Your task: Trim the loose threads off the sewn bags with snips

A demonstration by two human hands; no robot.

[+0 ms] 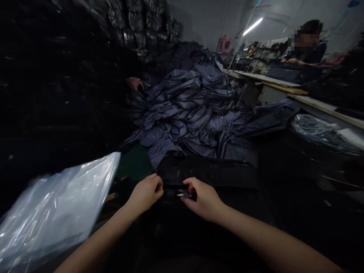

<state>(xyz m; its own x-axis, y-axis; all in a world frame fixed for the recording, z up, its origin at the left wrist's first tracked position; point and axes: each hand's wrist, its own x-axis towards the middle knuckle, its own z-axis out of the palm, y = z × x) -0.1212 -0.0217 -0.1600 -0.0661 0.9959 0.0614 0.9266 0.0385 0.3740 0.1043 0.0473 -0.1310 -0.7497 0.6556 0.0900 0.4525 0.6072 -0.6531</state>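
A black bag [210, 172] lies in front of me, low in the head view. My left hand [146, 193] is closed, pinching the bag's near left edge. My right hand [203, 199] is closed round a small metal tool with a red part [186, 194], perhaps thread snips, held against the bag's near edge. The two hands are a short way apart.
A large heap of dark blue bags [190, 110] fills the floor behind. Clear plastic sheeting [57, 212] lies at lower left. Dark wrapped bundles [142, 22] are stacked at the back. At the right, a person [305, 47] sits at a long worktable [284, 81].
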